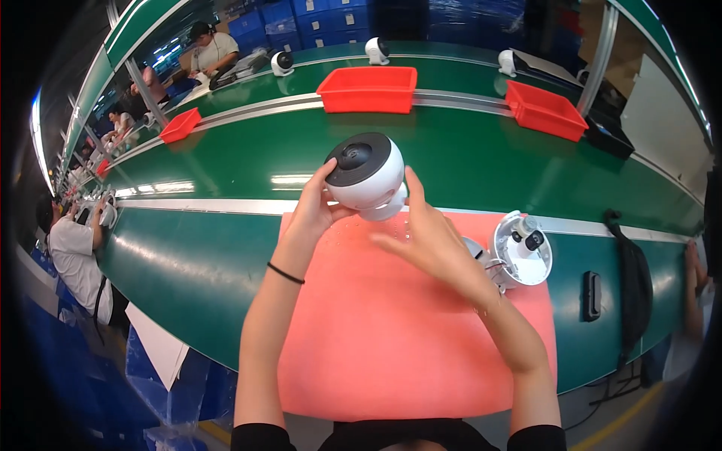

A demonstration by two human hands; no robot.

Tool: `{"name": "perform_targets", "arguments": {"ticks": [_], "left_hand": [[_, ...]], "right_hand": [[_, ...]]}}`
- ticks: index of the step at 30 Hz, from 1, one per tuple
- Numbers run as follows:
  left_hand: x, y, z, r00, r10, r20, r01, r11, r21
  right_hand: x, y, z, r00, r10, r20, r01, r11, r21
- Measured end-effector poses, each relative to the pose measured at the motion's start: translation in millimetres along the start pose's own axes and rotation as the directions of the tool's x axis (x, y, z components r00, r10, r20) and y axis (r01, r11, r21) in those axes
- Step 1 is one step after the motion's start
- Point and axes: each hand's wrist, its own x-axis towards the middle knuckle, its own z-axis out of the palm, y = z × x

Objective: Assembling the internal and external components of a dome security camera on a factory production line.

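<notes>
My left hand (314, 201) grips a round white security camera (385, 180) with a black face and a dark lens, holding it up over the far edge of a pink mat (361, 331). At the camera's right side is my right hand (429, 237), its fingers stretched apart; one fingertip is close to the shell, and I cannot tell whether it touches. Beyond my right wrist lies an opened white camera housing (519, 255), with a dark lens module and wires showing inside. Tiny clear or shiny bits lie on the mat below the held camera.
Red bins (368, 90) line the rail beyond the green conveyor belt (248, 161), with finished-looking white cameras (377, 51) behind. A black device (592, 295) and a black bag (630, 289) lie on the right. Other people sit along the left and far side.
</notes>
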Motion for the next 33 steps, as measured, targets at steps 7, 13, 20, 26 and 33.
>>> {"name": "perform_targets", "arguments": {"ticks": [7,13,20,26,33], "left_hand": [[72.8,-36.6,-1.6,0.999,-0.046,0.020,0.040,0.971,0.235],[72.1,-55.7,-0.3,0.996,-0.084,0.026,0.081,0.991,0.103],[60.5,-58.5,22.7,0.981,-0.176,0.086,0.167,0.980,0.108],[101.1,-80.7,46.2,0.987,-0.112,0.119,0.114,0.993,-0.014],[72.7,-88.7,71.6,0.996,-0.004,-0.088,0.033,0.946,0.323]], "right_hand": [[-76.0,38.5,-8.8,0.998,0.035,0.047,0.018,0.571,-0.821],[-148.6,-16.5,-56.7,0.989,-0.112,0.102,0.148,0.595,-0.790],[-165.3,2.3,-88.5,0.995,-0.079,-0.068,0.039,0.885,-0.464],[-164.1,3.4,-102.6,0.998,-0.042,0.056,0.041,0.999,0.023],[-174.2,18.2,-108.7,0.988,-0.048,0.149,0.021,0.984,0.176]]}}
